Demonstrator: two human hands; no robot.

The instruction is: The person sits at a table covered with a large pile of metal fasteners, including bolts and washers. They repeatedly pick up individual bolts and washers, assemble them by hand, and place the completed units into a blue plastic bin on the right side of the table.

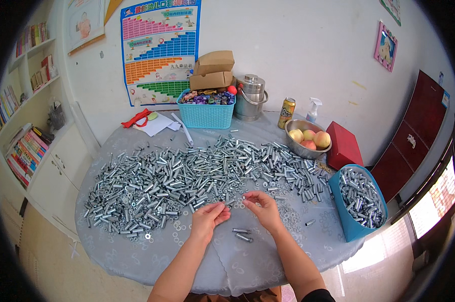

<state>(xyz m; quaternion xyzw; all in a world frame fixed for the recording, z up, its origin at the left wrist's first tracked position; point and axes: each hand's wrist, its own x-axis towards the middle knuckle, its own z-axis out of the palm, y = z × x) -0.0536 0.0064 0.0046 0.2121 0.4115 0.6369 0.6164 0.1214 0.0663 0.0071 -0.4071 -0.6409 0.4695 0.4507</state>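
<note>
My left hand (210, 217) is closed in a pinch, and a short silver metal bolt (230, 202) points out from its fingertips toward my other hand. Slightly to the right, my right hand (263, 209) pinches a small shiny metal nut (244, 198) between thumb and forefinger. The two hands are close but apart, at the near edge of a wide heap of silver bolts and sleeves (177, 181). Below them on the grey tablecloth lie two expansion bolts (243, 234). Loose flat washers (182, 221) are scattered around the heap's near edge.
At the right edge stands a teal bin (352, 221) filled with metal bolts. Behind the heap are a teal basket (205, 117) of small toys, a steel canister (250, 95), a can (286, 113), a spray bottle (313, 111), a fruit bowl (303, 149) and a red box (344, 146).
</note>
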